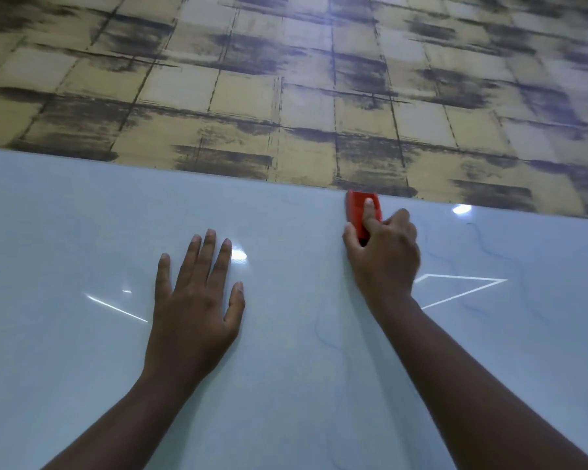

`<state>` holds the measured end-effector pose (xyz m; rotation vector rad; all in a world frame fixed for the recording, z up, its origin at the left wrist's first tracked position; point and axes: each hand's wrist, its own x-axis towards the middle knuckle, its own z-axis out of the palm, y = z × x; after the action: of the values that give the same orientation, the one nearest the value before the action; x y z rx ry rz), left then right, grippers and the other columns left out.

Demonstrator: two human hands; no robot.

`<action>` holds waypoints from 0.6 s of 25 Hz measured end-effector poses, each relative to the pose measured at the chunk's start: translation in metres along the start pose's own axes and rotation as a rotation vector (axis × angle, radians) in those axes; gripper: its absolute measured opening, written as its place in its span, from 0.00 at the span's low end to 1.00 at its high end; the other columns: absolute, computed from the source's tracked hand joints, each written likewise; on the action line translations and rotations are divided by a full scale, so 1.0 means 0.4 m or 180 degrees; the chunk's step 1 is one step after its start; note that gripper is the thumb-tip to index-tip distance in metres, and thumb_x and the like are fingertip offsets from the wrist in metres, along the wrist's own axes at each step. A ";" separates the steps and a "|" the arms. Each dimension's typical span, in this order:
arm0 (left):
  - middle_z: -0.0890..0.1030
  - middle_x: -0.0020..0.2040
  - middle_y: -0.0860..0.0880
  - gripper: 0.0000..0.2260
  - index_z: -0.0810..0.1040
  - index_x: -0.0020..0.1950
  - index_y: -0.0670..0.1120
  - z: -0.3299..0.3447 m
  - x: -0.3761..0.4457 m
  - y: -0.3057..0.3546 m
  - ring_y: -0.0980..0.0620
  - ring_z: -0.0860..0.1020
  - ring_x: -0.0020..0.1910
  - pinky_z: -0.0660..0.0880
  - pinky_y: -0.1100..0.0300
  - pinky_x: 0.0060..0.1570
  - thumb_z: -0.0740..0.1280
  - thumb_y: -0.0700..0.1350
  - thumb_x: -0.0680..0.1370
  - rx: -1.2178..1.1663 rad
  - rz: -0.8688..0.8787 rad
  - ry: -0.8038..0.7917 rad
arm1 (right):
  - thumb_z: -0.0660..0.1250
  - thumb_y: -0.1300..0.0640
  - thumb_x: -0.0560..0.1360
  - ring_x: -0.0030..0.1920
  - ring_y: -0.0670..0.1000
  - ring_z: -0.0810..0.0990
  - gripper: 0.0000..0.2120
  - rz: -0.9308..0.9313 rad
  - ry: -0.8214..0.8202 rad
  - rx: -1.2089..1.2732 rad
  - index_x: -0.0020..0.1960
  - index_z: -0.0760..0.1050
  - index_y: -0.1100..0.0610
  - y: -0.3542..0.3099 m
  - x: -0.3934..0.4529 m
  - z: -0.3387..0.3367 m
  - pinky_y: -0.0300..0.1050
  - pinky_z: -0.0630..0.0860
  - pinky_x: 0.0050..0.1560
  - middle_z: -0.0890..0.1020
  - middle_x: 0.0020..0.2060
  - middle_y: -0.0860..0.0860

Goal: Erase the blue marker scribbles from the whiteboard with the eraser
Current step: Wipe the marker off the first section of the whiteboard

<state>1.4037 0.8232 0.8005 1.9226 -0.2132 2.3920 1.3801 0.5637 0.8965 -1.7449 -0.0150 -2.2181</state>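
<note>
The whiteboard [82,368] lies flat and fills the lower part of the view. My right hand [384,256] grips a red eraser [356,208] near the board's far edge, the forefinger lying along its top. My left hand [194,300] rests flat on the board with its fingers spread, to the left of the eraser. Thin blue marker scribbles [489,252] wander over the right part of the board. Another faint blue line [323,337] runs down between my two forearms.
Beyond the board's far edge [218,173] is a floor of yellow and dark patterned tiles [286,79]. Bright light reflections [462,288] show on the glossy board.
</note>
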 end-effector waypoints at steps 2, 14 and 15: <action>0.59 0.86 0.45 0.30 0.61 0.85 0.46 -0.001 0.000 0.001 0.45 0.58 0.85 0.53 0.37 0.82 0.51 0.56 0.84 0.0042 0.0020 -0.0033 | 0.63 0.43 0.80 0.52 0.60 0.76 0.30 -0.0417 -0.0061 0.0191 0.78 0.68 0.55 -0.090 -0.032 0.010 0.56 0.78 0.49 0.74 0.55 0.60; 0.59 0.86 0.44 0.30 0.62 0.85 0.44 -0.006 -0.005 -0.013 0.45 0.58 0.85 0.53 0.36 0.82 0.52 0.56 0.85 -0.0054 0.0059 -0.0094 | 0.65 0.42 0.80 0.46 0.51 0.74 0.33 -0.1493 -0.0301 0.0437 0.81 0.63 0.51 -0.112 -0.139 0.006 0.48 0.80 0.41 0.74 0.52 0.55; 0.59 0.86 0.44 0.30 0.61 0.85 0.44 -0.007 -0.007 -0.011 0.45 0.58 0.85 0.53 0.37 0.82 0.52 0.56 0.85 -0.0058 0.0051 -0.0094 | 0.65 0.42 0.80 0.45 0.51 0.73 0.33 -0.1338 -0.0251 0.0362 0.81 0.64 0.51 -0.070 -0.128 -0.003 0.48 0.79 0.40 0.73 0.51 0.55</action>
<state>1.4021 0.8280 0.7974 1.9570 -0.2523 2.3641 1.3825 0.6023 0.8529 -1.9014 -0.5632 -2.3651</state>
